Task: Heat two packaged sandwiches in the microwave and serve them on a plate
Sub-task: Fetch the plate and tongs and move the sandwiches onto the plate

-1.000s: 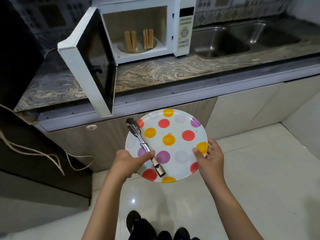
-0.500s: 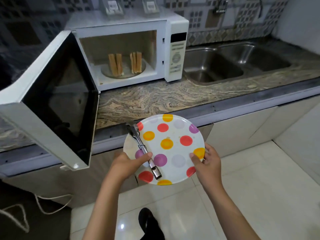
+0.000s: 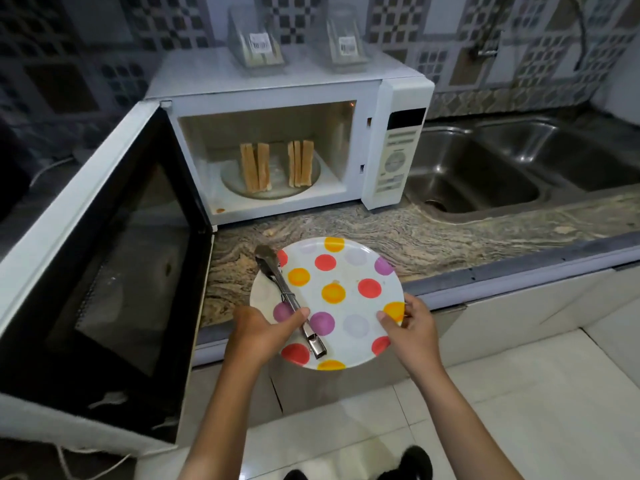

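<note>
A white microwave (image 3: 394,98) stands on the counter with its door (image 3: 104,271) swung wide to the left. Two sandwiches (image 3: 255,166) (image 3: 300,162) stand on edge on its glass turntable (image 3: 273,192). I hold a polka-dot plate (image 3: 346,271) level over the counter's front edge. My left hand (image 3: 259,334) grips the plate's left rim, its thumb pinning metal tongs (image 3: 287,299) flat on the plate. My right hand (image 3: 408,327) grips the right rim. Two clear plastic sandwich packages (image 3: 256,43) (image 3: 343,39) sit on top of the microwave.
A double steel sink (image 3: 502,168) lies to the right of the microwave in the marbled stone counter (image 3: 433,237). Pale cabinets run below the counter. The open door juts far out past the counter's edge on my left. A cord (image 3: 69,462) trails on the floor.
I have stepped closer to the counter. The plate and tongs, held the same way in both hands, now hover above the counter's edge just in front of the open microwave.
</note>
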Action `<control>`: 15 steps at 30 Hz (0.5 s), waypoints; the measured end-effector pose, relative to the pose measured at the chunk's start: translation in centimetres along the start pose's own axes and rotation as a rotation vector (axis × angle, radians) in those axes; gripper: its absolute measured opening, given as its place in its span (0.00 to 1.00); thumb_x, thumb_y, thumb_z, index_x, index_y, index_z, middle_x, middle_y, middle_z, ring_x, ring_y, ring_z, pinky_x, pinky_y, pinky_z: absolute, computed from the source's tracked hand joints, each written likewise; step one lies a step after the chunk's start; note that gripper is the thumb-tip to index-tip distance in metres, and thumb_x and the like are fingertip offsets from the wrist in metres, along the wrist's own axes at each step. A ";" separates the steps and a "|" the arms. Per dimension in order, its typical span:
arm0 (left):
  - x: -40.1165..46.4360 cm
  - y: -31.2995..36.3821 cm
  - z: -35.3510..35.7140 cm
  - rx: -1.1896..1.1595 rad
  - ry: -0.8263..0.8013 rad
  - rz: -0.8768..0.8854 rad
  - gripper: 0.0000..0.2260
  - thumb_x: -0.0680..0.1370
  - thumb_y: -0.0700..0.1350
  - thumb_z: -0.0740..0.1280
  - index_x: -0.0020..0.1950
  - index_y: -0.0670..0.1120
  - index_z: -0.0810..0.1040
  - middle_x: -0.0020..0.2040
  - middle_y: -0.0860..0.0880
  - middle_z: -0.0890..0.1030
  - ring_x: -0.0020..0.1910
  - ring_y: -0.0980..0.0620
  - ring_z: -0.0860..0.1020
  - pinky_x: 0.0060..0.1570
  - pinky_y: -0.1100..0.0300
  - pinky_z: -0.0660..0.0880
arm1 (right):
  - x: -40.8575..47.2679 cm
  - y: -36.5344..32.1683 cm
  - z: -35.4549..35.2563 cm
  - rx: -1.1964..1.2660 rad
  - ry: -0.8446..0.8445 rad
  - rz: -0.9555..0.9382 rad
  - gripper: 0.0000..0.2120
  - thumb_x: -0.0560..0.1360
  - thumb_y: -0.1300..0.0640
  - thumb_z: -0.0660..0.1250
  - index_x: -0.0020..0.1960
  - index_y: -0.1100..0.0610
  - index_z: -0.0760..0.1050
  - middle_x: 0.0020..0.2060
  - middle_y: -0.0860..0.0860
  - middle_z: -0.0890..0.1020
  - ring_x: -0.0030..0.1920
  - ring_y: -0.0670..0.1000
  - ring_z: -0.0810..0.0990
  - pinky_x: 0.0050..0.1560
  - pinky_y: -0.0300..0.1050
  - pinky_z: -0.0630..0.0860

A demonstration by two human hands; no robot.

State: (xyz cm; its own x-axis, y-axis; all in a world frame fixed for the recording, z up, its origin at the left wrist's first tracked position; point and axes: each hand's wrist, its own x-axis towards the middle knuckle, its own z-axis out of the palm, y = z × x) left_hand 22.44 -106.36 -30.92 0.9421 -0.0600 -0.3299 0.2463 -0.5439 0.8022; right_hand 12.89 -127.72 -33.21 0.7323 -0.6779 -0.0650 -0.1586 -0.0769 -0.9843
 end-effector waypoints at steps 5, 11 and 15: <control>1.8 1.0 1.3 0.037 0.109 0.046 0.29 0.60 0.63 0.75 0.52 0.46 0.82 0.47 0.52 0.83 0.47 0.52 0.80 0.45 0.62 0.73 | 4.0 -0.6 0.8 -0.197 -0.081 -0.026 0.15 0.69 0.65 0.73 0.40 0.47 0.73 0.37 0.51 0.81 0.41 0.54 0.80 0.42 0.46 0.76; 4.6 1.6 3.9 0.266 0.244 -0.034 0.52 0.48 0.84 0.56 0.53 0.45 0.79 0.50 0.47 0.82 0.51 0.46 0.79 0.48 0.53 0.78 | 9.7 -0.9 1.7 -0.431 -0.154 -0.030 0.07 0.68 0.63 0.73 0.41 0.55 0.76 0.39 0.54 0.82 0.45 0.57 0.81 0.41 0.44 0.74; 4.9 3.4 4.7 0.368 0.285 -0.052 0.49 0.56 0.79 0.61 0.58 0.38 0.75 0.56 0.40 0.77 0.56 0.41 0.76 0.51 0.53 0.76 | 11.7 -1.5 2.3 -0.708 -0.175 0.026 0.15 0.71 0.57 0.70 0.56 0.58 0.74 0.54 0.58 0.75 0.59 0.57 0.71 0.50 0.46 0.72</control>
State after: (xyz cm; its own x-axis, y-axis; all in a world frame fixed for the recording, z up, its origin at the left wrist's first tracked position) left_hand 26.83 -112.42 -32.09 0.9682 0.1795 -0.1742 0.2464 -0.8041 0.5410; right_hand 23.21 -133.86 -32.86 0.8083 -0.5636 -0.1701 -0.5242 -0.5575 -0.6438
